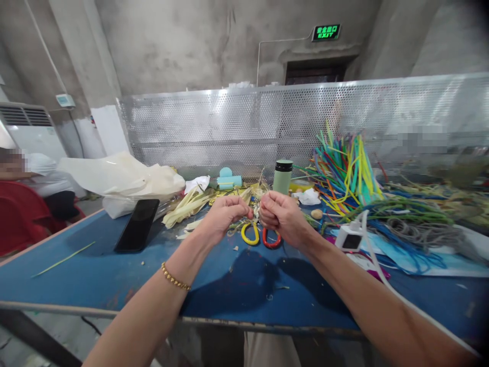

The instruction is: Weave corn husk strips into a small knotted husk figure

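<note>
My left hand [229, 214] and my right hand [281, 216] are raised close together over the middle of the blue table. Both are closed, with the fingers pinched. Whatever lies between the fingertips is too small to make out. Just below and behind them lie scissors with one yellow and one red handle loop [250, 235]; their blades are hidden by the hands and clutter. Pale dried husks [191, 205] spread out to the left of my left hand. A green bottle with a black band [282, 177] stands upright behind my right hand.
A black phone [138, 227] and a thin green strip [64, 259] lie at left, near a white plastic bag [130, 178]. Coloured strips [349, 173], green and grey cords [412, 224] and a white charger [349, 237] with its cable fill the right. Behind stands a perforated metal panel [214, 122]; a person sits far left.
</note>
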Tool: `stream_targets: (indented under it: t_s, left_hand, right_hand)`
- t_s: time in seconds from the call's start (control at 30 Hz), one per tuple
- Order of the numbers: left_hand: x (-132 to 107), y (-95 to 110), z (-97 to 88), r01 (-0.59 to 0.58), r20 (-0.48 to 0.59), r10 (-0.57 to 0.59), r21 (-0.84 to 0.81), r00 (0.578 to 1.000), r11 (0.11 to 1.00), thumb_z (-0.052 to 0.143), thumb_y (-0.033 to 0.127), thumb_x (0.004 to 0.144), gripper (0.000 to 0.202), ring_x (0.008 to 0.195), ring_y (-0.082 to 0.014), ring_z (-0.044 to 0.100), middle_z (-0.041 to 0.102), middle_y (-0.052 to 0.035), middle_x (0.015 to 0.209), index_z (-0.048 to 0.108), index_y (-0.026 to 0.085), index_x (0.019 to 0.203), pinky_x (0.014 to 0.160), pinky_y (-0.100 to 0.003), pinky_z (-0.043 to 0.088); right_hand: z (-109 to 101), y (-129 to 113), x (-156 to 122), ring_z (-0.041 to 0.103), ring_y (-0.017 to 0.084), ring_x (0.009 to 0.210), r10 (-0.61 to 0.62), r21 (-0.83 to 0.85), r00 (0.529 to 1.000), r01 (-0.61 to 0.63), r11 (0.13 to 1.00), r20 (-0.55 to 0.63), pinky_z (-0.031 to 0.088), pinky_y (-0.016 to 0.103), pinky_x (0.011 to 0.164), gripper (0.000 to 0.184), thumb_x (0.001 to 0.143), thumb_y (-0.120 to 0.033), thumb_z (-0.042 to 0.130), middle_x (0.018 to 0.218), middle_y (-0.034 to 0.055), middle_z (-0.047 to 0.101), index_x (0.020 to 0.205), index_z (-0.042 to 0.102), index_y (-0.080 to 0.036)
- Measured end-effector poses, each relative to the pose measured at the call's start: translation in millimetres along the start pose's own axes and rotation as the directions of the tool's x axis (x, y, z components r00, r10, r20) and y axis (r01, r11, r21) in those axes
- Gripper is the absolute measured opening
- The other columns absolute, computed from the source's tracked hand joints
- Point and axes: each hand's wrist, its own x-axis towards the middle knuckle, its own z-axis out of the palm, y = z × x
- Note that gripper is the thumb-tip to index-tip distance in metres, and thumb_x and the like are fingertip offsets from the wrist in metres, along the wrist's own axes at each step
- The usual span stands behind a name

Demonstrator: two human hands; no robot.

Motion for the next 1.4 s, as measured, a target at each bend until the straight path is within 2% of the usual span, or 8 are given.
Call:
stream_targets:
  t_s: [0.3,0.53,0.67,0.77,0.9,1.03,1.2,1.4]
  left_hand:
    - [2,-3,0.5,-0.067,-0.053,0.07,0.052,0.996,0.996,0.059,0.02,0.065,0.008,0.065,-0.0089,0.047,0.065,-0.0042,0.083,0.064,0.013,0.063,0.061,-0.023,0.036]
    - [3,-4,4.7,-0.125,-0.161,0.175,0.282,0.971,0.951,0.059,0.02,0.067,0.008,0.068,-0.0119,0.051,0.059,-0.0005,0.069,0.059,0.014,0.062,0.065,-0.024,0.039]
    - [1,-3,6.5,-0.05,-0.186,0.085,0.188,0.979,0.981,0.061,0.036,0.078,0.024,0.055,-0.0089,0.047,0.054,0.0013,0.06,0.059,0.014,0.07,0.055,-0.023,0.037]
    - [-1,-4,6.5,0.049,-0.034,-0.046,0.094,0.998,0.994,0.065,0.044,0.077,0.032,0.051,-0.0082,0.05,0.057,0.0001,0.061,0.06,0.012,0.079,0.051,-0.023,0.036]
    - [-1,-9,5.4,0.109,0.117,-0.109,0.005,0.987,0.994,0.069,0.029,0.074,0.023,0.053,-0.0093,0.056,0.064,-0.0046,0.069,0.062,0.009,0.083,0.055,-0.023,0.042]
    - [2,-12,6.3,0.097,0.009,-0.097,0.027,0.995,0.995,0.064,0.016,0.072,0.007,0.049,-0.0087,0.054,0.062,-0.0028,0.062,0.059,0.011,0.073,0.053,-0.023,0.042]
    - [6,-16,8.1,0.034,-0.161,0.003,0.226,0.987,0.974,0.06,0.014,0.071,0.004,0.048,-0.0106,0.054,0.057,0.0014,0.056,0.059,0.014,0.075,0.051,-0.023,0.041]
    - [5,-19,5.7,-0.147,-0.227,0.341,0.594,0.912,0.791,0.055,0.013,0.072,0.011,0.062,-0.0137,0.055,0.061,-0.0004,0.065,0.063,0.017,0.079,0.062,-0.024,0.04]
  right_hand:
    - [-3,3,1,0.025,0.005,0.04,0.041,-0.115,0.999,-0.043,0.992,-0.021,0.023,0.021,0.041,0.028,0.079,-0.04,0.069,0.05,-0.0111,0.034,0.083,0.049,-0.02]
    - [-2,4,2,0.038,0.007,0.048,-0.028,-0.451,1.0,0.026,0.892,0.002,0.028,0.023,0.045,0.025,0.074,-0.038,0.07,0.058,-0.0054,0.048,0.08,0.058,-0.017]
    - [-4,4,3,0.037,0.007,0.047,-0.073,-0.489,0.997,0.047,0.871,-0.033,0.028,0.022,0.045,0.022,0.078,-0.038,0.065,0.056,-0.0058,0.047,0.076,0.056,-0.017]
    - [-4,1,2,0.036,0.007,0.045,-0.062,-0.464,0.996,0.026,0.885,-0.063,0.027,0.022,0.043,0.024,0.078,-0.039,0.066,0.055,-0.0061,0.048,0.078,0.056,-0.018]
    - [-1,-2,0,0.034,0.006,0.044,-0.02,-0.381,0.998,-0.005,0.925,-0.061,0.025,0.021,0.041,0.028,0.078,-0.043,0.067,0.055,-0.0064,0.048,0.079,0.054,-0.018]
    - [1,-4,0,0.032,0.006,0.043,-0.043,-0.329,0.998,0.027,0.944,-0.039,0.024,0.022,0.041,0.028,0.079,-0.043,0.067,0.053,-0.0075,0.044,0.078,0.054,-0.018]
    - [-4,3,4,0.035,0.007,0.042,-0.089,-0.413,0.991,0.038,0.91,-0.104,0.029,0.023,0.042,0.022,0.079,-0.038,0.064,0.053,-0.0067,0.046,0.077,0.054,-0.019]
    - [-16,10,9,0.053,0.015,0.058,-0.212,-0.734,0.964,0.025,0.679,-0.163,0.041,0.028,0.057,0.006,0.075,-0.023,0.06,0.062,0.0001,0.059,0.076,0.058,-0.018]
